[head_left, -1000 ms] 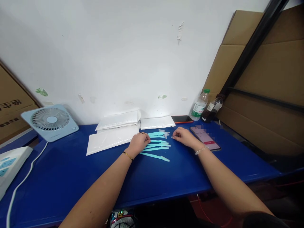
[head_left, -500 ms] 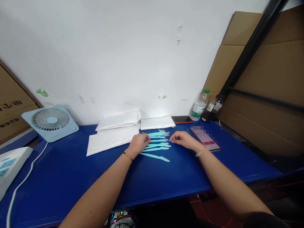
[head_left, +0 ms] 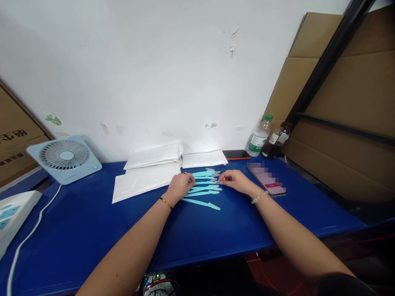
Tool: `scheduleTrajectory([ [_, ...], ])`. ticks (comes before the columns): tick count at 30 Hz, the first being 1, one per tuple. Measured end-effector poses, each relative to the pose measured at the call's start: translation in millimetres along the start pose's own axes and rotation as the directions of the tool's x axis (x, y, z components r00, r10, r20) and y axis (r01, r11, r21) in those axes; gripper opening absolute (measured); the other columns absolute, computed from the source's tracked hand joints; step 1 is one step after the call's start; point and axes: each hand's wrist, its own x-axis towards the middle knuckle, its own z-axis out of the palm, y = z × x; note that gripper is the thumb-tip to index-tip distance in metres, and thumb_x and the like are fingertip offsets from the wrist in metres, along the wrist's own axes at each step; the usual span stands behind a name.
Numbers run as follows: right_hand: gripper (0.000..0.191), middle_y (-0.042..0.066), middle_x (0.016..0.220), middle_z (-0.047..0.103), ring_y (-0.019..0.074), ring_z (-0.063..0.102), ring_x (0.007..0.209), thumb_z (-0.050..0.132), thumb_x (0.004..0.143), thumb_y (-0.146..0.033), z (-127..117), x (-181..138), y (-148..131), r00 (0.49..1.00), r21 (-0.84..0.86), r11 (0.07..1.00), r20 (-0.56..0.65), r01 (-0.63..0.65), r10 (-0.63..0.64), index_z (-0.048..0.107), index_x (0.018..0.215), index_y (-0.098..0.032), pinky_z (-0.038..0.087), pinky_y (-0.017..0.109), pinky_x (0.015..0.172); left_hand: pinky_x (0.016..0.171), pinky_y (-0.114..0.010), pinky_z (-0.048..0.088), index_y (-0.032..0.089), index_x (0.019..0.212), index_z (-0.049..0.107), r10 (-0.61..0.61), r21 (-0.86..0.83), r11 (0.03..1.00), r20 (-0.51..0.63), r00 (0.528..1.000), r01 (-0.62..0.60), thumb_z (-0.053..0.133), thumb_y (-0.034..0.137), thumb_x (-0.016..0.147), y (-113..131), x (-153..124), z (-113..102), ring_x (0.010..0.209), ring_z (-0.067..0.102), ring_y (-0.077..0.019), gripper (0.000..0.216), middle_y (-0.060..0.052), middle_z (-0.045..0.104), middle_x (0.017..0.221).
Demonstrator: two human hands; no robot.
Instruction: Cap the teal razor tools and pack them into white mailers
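Observation:
Several slim teal plastic sticks with clear tips (head_left: 203, 189) lie fanned out on the blue table (head_left: 216, 234). My left hand (head_left: 180, 185) rests curled on their left ends, pressing them down. My right hand (head_left: 233, 181) has its fingers pinched together at the clear tips on the right side of the fan. One teal stick (head_left: 202, 203) lies slightly apart, nearest to me.
White padded envelopes (head_left: 145, 181) lie behind the left hand, more stacked (head_left: 154, 156) by the wall. A phone (head_left: 267, 179) lies right of my right hand, another phone (head_left: 236, 154) and two bottles (head_left: 261, 142) behind. A small fan (head_left: 64, 158) stands at the left.
My right hand has slid left, from beside the phone up to the sticks' clear tips. The left hand has stayed put.

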Motion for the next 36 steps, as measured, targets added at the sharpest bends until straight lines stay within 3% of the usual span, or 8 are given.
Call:
scheduleTrajectory([
  [9, 0.018, 0.004, 0.083, 0.069, 0.0154, 0.060, 0.068, 0.062, 0.080, -0.035, 12, 3, -11, 0.998, 0.056, 0.996, 0.010, 0.068, -0.069, 0.071, 0.082, -0.020, 0.046, 0.026, 0.061, 0.066, -0.025, 0.043, 0.021, 0.079, 0.067, 0.059, -0.015, 0.998, 0.026, 0.998, -0.059, 0.057, 0.032, 0.082, 10, -1, 2, 0.074, 0.061, -0.0164, 0.015, -0.001, 0.068, 0.079],
  [15, 0.020, 0.006, 0.088, 0.065, 0.0164, 0.060, 0.075, 0.054, 0.086, -0.027, 8, 9, -11, 0.978, -0.112, 0.983, -0.134, 0.145, -0.160, 0.072, 0.095, -0.022, 0.047, 0.028, 0.070, 0.081, -0.029, 0.043, 0.022, 0.099, 0.068, 0.107, 0.104, 0.990, -0.102, 0.989, -0.096, 0.052, 0.034, 0.087, 5, 2, -1, 0.098, 0.057, -0.0203, 0.023, -0.005, 0.065, 0.105],
  [20, 0.019, 0.006, 0.091, 0.060, 0.0148, 0.058, 0.074, 0.053, 0.085, -0.019, 14, 18, -14, 0.978, -0.242, 0.948, 0.004, 0.205, -0.210, 0.070, 0.094, -0.022, 0.045, 0.026, 0.069, 0.081, -0.032, 0.041, 0.025, 0.096, 0.069, 0.099, 0.164, 0.983, -0.092, 0.991, -0.083, 0.053, 0.029, 0.087, 0, 4, 0, 0.099, 0.056, -0.0216, 0.019, -0.004, 0.065, 0.102],
  [25, 0.012, 0.006, 0.088, 0.058, 0.0158, 0.056, 0.075, 0.054, 0.081, -0.011, 9, 13, -15, 0.985, -0.334, 0.927, 0.040, 0.171, -0.167, 0.063, 0.085, -0.017, 0.043, 0.026, 0.070, 0.074, -0.030, 0.041, 0.022, 0.083, 0.067, 0.034, 0.146, 0.989, -0.059, 0.998, -0.025, 0.057, 0.028, 0.083, 5, 3, -4, 0.086, 0.059, -0.0201, 0.012, -0.003, 0.067, 0.086],
  [32, 0.019, 0.005, 0.080, 0.058, 0.0151, 0.053, 0.071, 0.050, 0.076, -0.006, 3, 7, -23, 0.988, -0.348, 0.926, 0.098, 0.145, -0.118, 0.059, 0.088, -0.017, 0.041, 0.025, 0.066, 0.066, -0.026, 0.040, 0.020, 0.079, 0.066, -0.012, 0.106, 0.994, -0.019, 1.000, 0.014, 0.058, 0.029, 0.082, 7, 2, -7, 0.078, 0.061, -0.0180, 0.012, -0.003, 0.068, 0.082],
  [36, 0.011, 0.004, 0.077, 0.057, 0.0144, 0.051, 0.067, 0.054, 0.070, -0.008, 2, 4, -23, 0.991, -0.351, 0.928, 0.083, 0.124, -0.102, 0.057, 0.076, -0.017, 0.038, 0.023, 0.060, 0.066, -0.026, 0.041, 0.020, 0.080, 0.066, -0.021, 0.077, 0.997, -0.014, 1.000, 0.022, 0.058, 0.029, 0.081, 5, 1, -6, 0.077, 0.061, -0.0172, 0.012, -0.002, 0.069, 0.084],
])
